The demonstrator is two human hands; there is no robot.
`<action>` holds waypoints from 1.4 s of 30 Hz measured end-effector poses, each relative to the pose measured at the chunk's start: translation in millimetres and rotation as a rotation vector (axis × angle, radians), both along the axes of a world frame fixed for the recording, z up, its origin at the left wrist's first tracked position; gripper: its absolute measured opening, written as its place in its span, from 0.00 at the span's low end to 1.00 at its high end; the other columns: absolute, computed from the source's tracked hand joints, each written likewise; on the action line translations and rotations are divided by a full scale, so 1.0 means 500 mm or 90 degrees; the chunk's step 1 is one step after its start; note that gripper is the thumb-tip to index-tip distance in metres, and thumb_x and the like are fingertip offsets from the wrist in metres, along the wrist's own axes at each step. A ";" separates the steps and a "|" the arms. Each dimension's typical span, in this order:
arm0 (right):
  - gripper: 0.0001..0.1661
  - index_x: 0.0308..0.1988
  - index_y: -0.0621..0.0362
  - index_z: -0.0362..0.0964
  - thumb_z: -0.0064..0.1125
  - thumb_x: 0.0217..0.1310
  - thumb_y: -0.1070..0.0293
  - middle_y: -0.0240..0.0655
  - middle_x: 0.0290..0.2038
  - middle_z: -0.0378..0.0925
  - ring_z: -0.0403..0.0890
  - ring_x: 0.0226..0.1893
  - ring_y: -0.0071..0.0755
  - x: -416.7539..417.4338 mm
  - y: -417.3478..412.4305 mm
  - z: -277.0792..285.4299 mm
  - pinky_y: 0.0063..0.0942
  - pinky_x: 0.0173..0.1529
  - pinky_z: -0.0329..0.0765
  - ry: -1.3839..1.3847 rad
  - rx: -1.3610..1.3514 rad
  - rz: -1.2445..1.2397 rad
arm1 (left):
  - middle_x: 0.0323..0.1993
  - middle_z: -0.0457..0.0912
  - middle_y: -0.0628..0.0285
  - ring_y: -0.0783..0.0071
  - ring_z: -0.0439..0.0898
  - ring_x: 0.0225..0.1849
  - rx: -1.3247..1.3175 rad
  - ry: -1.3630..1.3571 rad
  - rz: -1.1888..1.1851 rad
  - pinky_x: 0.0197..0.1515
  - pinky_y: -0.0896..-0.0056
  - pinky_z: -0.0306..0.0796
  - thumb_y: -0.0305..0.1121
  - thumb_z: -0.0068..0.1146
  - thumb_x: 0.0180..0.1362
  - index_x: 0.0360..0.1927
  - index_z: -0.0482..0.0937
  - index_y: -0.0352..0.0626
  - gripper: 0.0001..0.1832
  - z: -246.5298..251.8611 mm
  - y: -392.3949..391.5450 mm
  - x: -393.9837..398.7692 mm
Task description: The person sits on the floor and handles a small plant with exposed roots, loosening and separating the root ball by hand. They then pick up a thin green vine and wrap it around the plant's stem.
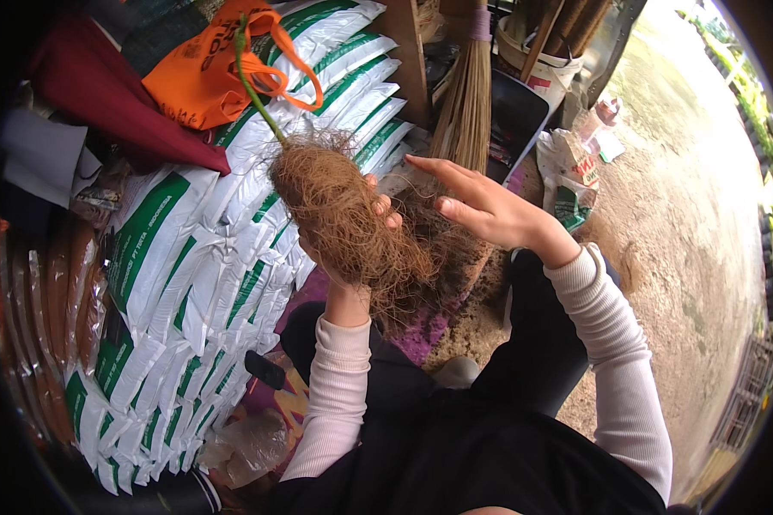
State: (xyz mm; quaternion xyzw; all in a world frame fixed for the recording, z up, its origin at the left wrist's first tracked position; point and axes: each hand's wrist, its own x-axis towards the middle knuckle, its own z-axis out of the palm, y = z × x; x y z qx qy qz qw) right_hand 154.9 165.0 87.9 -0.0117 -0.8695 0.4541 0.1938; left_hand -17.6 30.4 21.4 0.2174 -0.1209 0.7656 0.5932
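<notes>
My left hand (341, 267) holds a fibre-wrapped root ball (335, 199) from beneath, its fingertips curling over the far side. Brown coir-like strands cover the bundle and hang loose at its lower right end. From its upper left end rises a green plant stem (257, 103), reaching across an orange bag. To the right of the bundle, my right hand (483, 199) is raised with fingers extended and thumb apart, holding nothing. Below it lies a heap of dark fibre and soil (431, 225), partly hidden by the bundle. The underside of the root ball is out of sight.
Stacked white-and-green plastic sacks (161, 257) fill the left side, with an orange bag (200, 71) and maroon cloth (122, 96) on top. Ahead stand a stick broom (467, 96), a black dustpan (518, 116) and a white bucket (541, 64). Concrete ground (683, 225) stretches right.
</notes>
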 end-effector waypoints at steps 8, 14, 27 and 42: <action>0.72 0.66 0.63 0.21 0.66 0.44 0.42 0.54 0.68 0.29 0.37 0.69 0.51 -0.033 -0.104 -0.043 0.44 0.69 0.40 0.164 -0.199 0.040 | 0.45 0.68 0.56 0.62 0.67 0.55 0.033 -0.064 -0.038 0.64 0.57 0.57 0.38 0.58 0.55 0.58 0.58 0.43 0.30 -0.002 0.004 -0.023; 0.70 0.66 0.60 0.19 0.69 0.46 0.51 0.52 0.69 0.28 0.36 0.70 0.48 -0.040 -0.190 -0.101 0.48 0.69 0.38 0.070 -0.296 -0.012 | 0.60 0.63 0.48 0.50 0.64 0.61 -0.018 -0.209 0.041 0.68 0.49 0.50 0.59 0.55 0.50 0.64 0.55 0.36 0.47 0.004 -0.005 -0.006; 0.54 0.68 0.47 0.42 0.65 0.49 0.52 0.39 0.71 0.35 0.35 0.71 0.45 -0.091 -0.138 -0.058 0.58 0.67 0.35 -0.009 0.021 -0.143 | 0.54 0.68 0.40 0.48 0.72 0.52 -0.021 -0.108 0.001 0.56 0.48 0.66 0.64 0.38 0.55 0.62 0.57 0.31 0.45 -0.076 -0.004 -0.038; 0.77 0.68 0.53 0.41 0.68 0.21 0.30 0.43 0.68 0.43 0.48 0.67 0.49 -0.114 -0.101 -0.062 0.57 0.60 0.45 0.076 0.207 -0.210 | 0.49 0.73 0.46 0.55 0.78 0.44 -0.140 -0.085 0.032 0.44 0.53 0.75 0.62 0.37 0.57 0.56 0.67 0.41 0.36 -0.050 0.002 -0.033</action>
